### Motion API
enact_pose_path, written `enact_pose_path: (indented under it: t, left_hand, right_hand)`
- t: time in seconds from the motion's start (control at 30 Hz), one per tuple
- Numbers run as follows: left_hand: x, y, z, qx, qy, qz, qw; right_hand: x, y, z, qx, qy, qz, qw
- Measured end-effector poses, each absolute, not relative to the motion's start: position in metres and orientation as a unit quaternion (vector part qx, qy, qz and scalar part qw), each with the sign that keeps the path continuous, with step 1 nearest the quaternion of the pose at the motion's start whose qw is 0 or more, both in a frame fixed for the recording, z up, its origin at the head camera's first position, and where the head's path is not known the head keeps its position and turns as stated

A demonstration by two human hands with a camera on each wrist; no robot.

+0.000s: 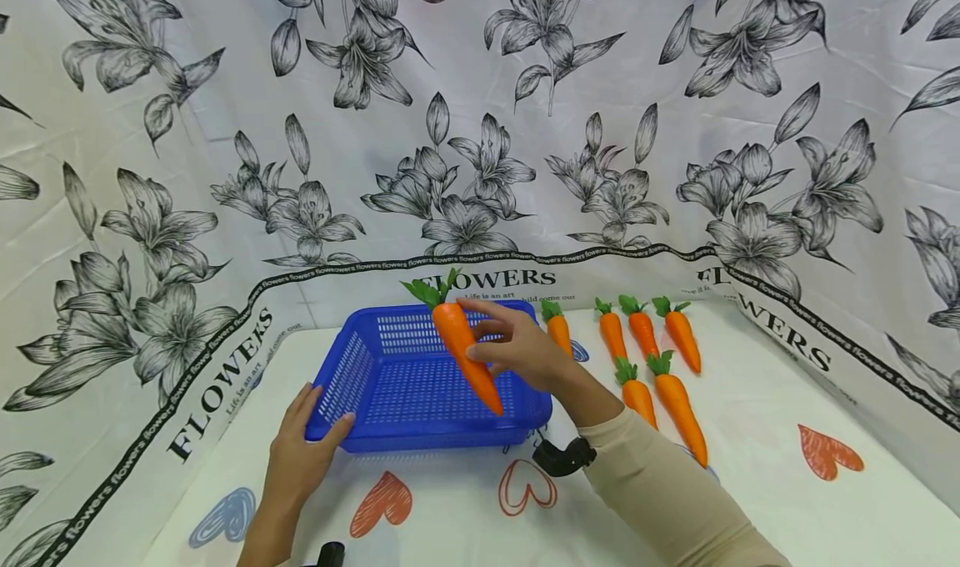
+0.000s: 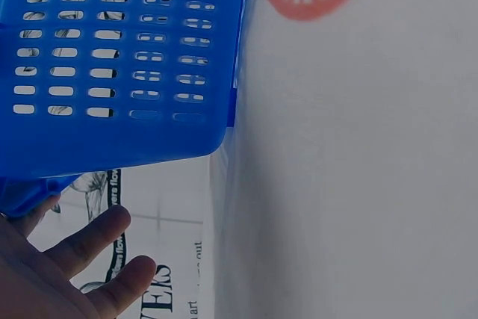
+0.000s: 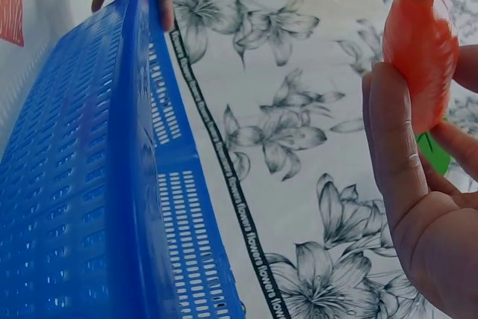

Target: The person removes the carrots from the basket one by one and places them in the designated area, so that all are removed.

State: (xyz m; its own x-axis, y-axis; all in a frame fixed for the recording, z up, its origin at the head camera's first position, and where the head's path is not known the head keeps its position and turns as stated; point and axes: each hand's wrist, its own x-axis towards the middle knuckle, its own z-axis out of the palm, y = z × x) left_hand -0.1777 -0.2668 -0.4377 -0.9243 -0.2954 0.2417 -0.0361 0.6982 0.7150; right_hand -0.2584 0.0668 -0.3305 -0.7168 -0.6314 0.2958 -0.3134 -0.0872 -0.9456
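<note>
My right hand [image 1: 528, 352] pinches an orange carrot [image 1: 463, 352] between thumb and fingers, above the blue plastic basket [image 1: 442, 439]. Its green leafy top points up and to the left; the tip slants down toward the basket's front. In the right wrist view the carrot [image 3: 422, 54] is seen tip-on, gripped by the right hand [image 3: 429, 229]. At the basket's front left corner, my left hand [image 1: 298, 454] holds the rim, with the thumb at the front and the fingers along the left side. The basket floor that shows holds nothing; part is hidden behind the carrot and right hand.
To the right of the basket, several carrots [image 1: 678, 404] lie on the white tablecloth [image 1: 757, 500], which has printed hearts. One carrot [image 1: 557, 327] lies close to the basket's right side, partly behind my right hand. A flower-printed cloth [image 1: 615, 67] rises behind.
</note>
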Motion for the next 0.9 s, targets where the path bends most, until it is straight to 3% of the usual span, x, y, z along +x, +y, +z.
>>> enact_pose_path:
  t: [0.9]
  left_hand:
    - [-0.179, -0.268, -0.439, 0.095, -0.904, -0.381, 0.169]
  right_hand:
    - [-0.234, 0.114, -0.327, -0.311, 0.618, -0.719, 0.071]
